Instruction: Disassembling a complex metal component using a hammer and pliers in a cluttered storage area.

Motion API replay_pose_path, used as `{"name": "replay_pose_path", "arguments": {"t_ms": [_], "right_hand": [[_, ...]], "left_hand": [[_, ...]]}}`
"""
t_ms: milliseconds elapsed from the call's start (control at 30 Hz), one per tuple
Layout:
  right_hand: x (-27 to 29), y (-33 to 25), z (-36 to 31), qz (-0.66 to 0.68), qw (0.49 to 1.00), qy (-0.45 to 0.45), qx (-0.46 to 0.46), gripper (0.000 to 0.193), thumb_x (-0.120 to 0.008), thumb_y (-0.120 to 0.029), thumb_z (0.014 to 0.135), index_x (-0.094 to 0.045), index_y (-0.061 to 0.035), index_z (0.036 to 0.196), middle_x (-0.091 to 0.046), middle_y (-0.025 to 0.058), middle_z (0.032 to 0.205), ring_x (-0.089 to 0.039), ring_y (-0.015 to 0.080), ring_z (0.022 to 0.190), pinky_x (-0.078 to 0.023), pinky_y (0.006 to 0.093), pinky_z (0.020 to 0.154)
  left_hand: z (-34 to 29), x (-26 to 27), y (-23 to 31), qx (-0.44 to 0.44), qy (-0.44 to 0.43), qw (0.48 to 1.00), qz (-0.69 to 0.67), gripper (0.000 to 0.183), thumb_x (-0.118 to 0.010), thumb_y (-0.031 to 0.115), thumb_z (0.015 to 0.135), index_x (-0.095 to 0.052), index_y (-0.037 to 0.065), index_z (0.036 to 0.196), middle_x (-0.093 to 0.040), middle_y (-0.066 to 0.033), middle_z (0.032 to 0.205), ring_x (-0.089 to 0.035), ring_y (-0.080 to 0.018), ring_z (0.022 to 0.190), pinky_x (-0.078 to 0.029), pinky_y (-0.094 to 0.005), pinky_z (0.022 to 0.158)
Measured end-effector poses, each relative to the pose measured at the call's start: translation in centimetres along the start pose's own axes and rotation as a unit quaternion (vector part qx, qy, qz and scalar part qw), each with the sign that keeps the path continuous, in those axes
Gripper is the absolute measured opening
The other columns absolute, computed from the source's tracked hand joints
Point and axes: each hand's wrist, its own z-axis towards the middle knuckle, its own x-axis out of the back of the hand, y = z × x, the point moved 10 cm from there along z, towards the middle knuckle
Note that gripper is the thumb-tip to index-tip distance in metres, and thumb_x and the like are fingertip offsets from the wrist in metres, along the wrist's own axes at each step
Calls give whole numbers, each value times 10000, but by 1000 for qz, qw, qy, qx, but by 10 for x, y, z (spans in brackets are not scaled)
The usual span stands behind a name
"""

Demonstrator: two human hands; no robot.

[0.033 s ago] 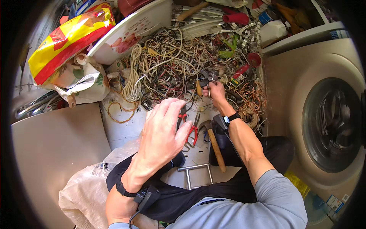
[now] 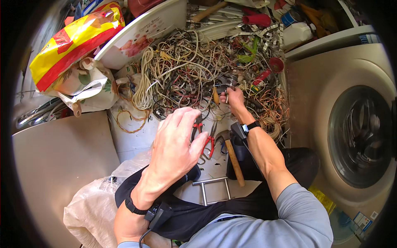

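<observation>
My left hand (image 2: 175,136) is raised in front of me, back up, with the thumb apart from the slightly curled fingers. I see nothing in it. My right hand (image 2: 235,99) reaches to the near edge of the wire heap (image 2: 188,62), its fingers closed on a dark grey metal piece (image 2: 225,81); a short shiny rod shows by the fingertips. The kind of piece is unclear. Beside it stands a yellowish wooden handle (image 2: 216,96). Below lie red-handled pliers (image 2: 211,140), partly behind my left hand, and a hammer (image 2: 234,159) with a wooden handle.
A washing machine (image 2: 306,103) stands at right, a beige panel (image 2: 66,144) at left. A white tub (image 2: 111,51) and a yellow-red bag (image 2: 74,41) sit at upper left. Between my legs lies a metal tube frame (image 2: 204,191). A plastic sack (image 2: 91,206) is at lower left.
</observation>
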Motion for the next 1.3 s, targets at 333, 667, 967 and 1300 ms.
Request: {"name": "replay_pose_path", "arguments": {"t_ms": [333,667,967,1300], "right_hand": [[-21,4,23,3,997,55,-48,165,-486,-82,1056,-508,80,1084,-645,176,907,-665,261,674,-561,362,525],[-36,-10,17,115,993,11,-7,142,-456,-71,1057,-413,35,1141,-607,161,879,-619,231,643,-499,344,488],[-39,2,12,120,991,9,-50,122,-449,-89,1057,-407,25,1068,-581,138,861,-570,195,620,-461,322,472],[10,-99,-10,-633,712,31,303,338,-598,-106,935,-659,-48,1262,-706,232,920,-675,456,844,-544,550,759]], "left_hand": [[-7,0,-2,-10,-35,999,29,430,-816,135,815,-658,16,1197,-687,-184,1191,-648,-392,1085,-524,-454,941],[-9,-5,-1,-31,-49,998,30,415,-823,157,821,-670,14,1179,-703,-163,1162,-664,-366,1050,-519,-444,917],[-9,-10,2,-42,-73,996,34,407,-823,152,825,-670,21,1179,-703,-156,1135,-666,-350,1036,-508,-438,901],[-15,0,-1,-42,-67,997,15,377,-826,128,812,-662,38,1139,-694,-132,1102,-664,-331,1024,-495,-439,901]]}}
